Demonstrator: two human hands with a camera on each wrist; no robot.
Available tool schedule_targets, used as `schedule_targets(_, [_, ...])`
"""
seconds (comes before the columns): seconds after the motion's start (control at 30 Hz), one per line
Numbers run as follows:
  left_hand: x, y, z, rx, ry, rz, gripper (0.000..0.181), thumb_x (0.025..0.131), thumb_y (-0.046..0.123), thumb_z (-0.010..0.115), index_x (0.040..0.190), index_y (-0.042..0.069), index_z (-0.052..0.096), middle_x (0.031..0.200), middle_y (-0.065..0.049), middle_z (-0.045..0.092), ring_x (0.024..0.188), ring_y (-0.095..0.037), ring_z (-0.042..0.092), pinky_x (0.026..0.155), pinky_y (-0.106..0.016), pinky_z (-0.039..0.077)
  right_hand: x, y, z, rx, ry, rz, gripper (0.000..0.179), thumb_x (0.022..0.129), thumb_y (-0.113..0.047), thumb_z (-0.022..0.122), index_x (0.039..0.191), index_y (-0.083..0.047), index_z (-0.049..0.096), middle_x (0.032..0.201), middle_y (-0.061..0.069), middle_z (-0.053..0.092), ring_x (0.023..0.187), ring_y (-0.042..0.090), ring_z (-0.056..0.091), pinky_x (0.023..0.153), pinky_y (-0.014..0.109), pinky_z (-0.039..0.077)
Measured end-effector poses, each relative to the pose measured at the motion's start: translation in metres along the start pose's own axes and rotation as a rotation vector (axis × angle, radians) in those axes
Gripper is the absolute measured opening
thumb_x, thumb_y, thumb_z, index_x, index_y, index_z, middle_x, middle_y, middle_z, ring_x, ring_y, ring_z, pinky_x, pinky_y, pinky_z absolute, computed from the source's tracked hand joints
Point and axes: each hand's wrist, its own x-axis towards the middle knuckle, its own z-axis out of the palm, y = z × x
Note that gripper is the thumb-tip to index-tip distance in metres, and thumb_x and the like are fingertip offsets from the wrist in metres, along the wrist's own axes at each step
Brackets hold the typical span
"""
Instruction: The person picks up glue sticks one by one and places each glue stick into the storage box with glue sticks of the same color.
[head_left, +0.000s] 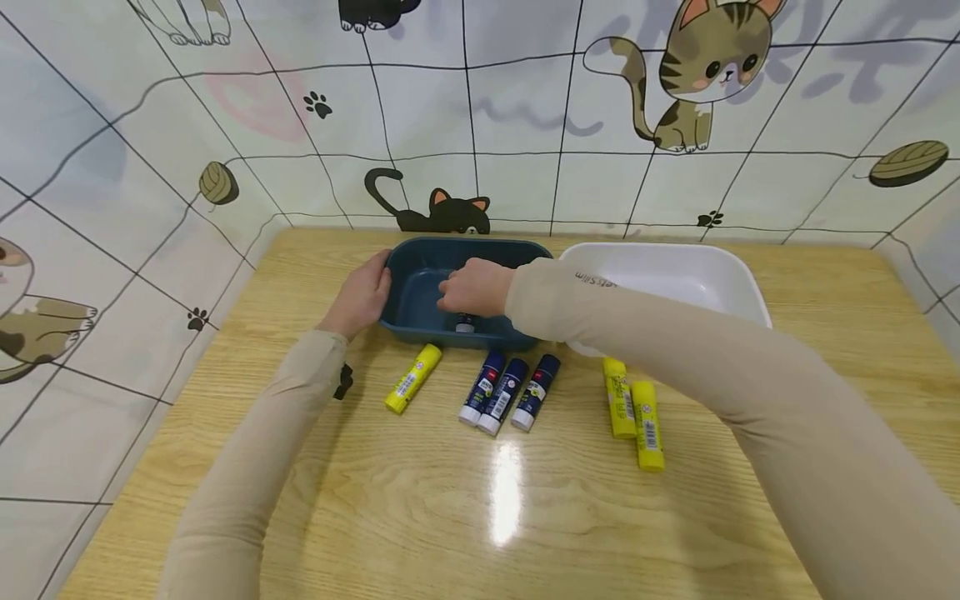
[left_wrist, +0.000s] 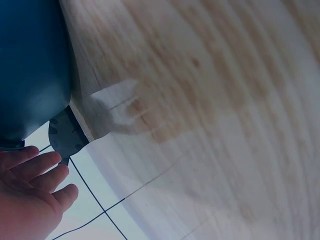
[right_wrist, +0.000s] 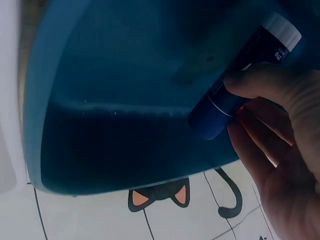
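Note:
My right hand (head_left: 477, 287) reaches into the dark blue basin (head_left: 417, 337), pinching a navy glue stick (right_wrist: 220, 100) with a white end between thumb and fingers. In the head view the hand hides most of that stick. My left hand (head_left: 363, 292) rests against the basin's left end; in the left wrist view its fingers (left_wrist: 52, 178) look loosely extended beside the wall, thumb unseen. Three navy glue sticks (head_left: 504, 396) lie in front of the basin. One yellow glue stick (head_left: 414, 379) is left of them, and two yellow glue sticks (head_left: 648, 425) lie to the right.
A white basin (head_left: 731, 283) stands right of the blue one, partly covered by the right sleeve (head_left: 660, 333). Behind both rises a wall (head_left: 517, 183) with a cat-and-tile pattern. The wooden tabletop (head_left: 420, 500) reflects a bright light in front.

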Motion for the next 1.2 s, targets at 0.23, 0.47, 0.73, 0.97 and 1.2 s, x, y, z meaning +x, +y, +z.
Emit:
schedule_targets(0.23, [-0.001, 0.0, 0.001, 0.02, 0.0, 0.007, 0.046, 0.104, 0.011, 0.031, 0.144, -0.012, 0.031, 0.144, -0.031, 0.036, 0.134, -0.042, 0.034, 0.112, -0.047, 0.025, 0.011, -0.008, 0.01, -0.071, -0.117, -0.004, 0.03, 0.095, -0.006, 0.062, 0.124, -0.014, 0.066, 0.118, 0.006, 0.065, 0.102, 0.021, 0.063, 0.083, 0.034, 0.053])
schedule_targets(0.47, [-0.003, 0.001, 0.0, 0.035, 0.001, 0.012, 0.045, 0.104, 0.011, 0.031, 0.143, -0.012, 0.03, 0.145, -0.031, 0.035, 0.135, -0.042, 0.033, 0.112, -0.048, 0.024, 0.015, -0.014, 0.01, -0.106, -0.171, -0.01, 0.032, 0.096, -0.009, 0.061, 0.127, -0.014, 0.063, 0.122, 0.006, 0.063, 0.108, 0.021, 0.061, 0.089, 0.035, 0.051])
schedule_targets(0.73, [-0.003, 0.004, -0.002, 0.055, -0.008, 0.0, 0.045, 0.104, 0.01, 0.031, 0.144, -0.011, 0.03, 0.146, -0.03, 0.035, 0.135, -0.041, 0.033, 0.112, -0.048, 0.024, -0.006, -0.015, -0.011, -0.095, -0.051, -0.028, 0.04, 0.093, -0.009, 0.066, 0.131, -0.015, 0.06, 0.123, 0.008, 0.061, 0.106, 0.022, 0.06, 0.086, 0.032, 0.052])
schedule_targets(0.97, [-0.005, 0.007, -0.002, 0.063, -0.017, -0.014, 0.045, 0.104, 0.01, 0.031, 0.144, -0.011, 0.03, 0.146, -0.03, 0.034, 0.135, -0.042, 0.033, 0.112, -0.048, 0.024, -0.043, -0.026, -0.038, -0.05, 0.099, -0.041, 0.036, 0.092, -0.009, 0.067, 0.127, -0.013, 0.061, 0.119, 0.008, 0.061, 0.102, 0.022, 0.06, 0.082, 0.031, 0.052])
schedule_targets(1.2, [-0.005, 0.007, -0.002, 0.062, -0.019, -0.028, 0.046, 0.105, 0.012, 0.031, 0.145, -0.01, 0.029, 0.146, -0.03, 0.035, 0.134, -0.042, 0.034, 0.111, -0.049, 0.025, -0.065, -0.039, -0.054, -0.012, 0.152, -0.055, 0.032, 0.094, -0.01, 0.063, 0.126, -0.013, 0.059, 0.119, 0.007, 0.06, 0.102, 0.022, 0.058, 0.083, 0.033, 0.051])
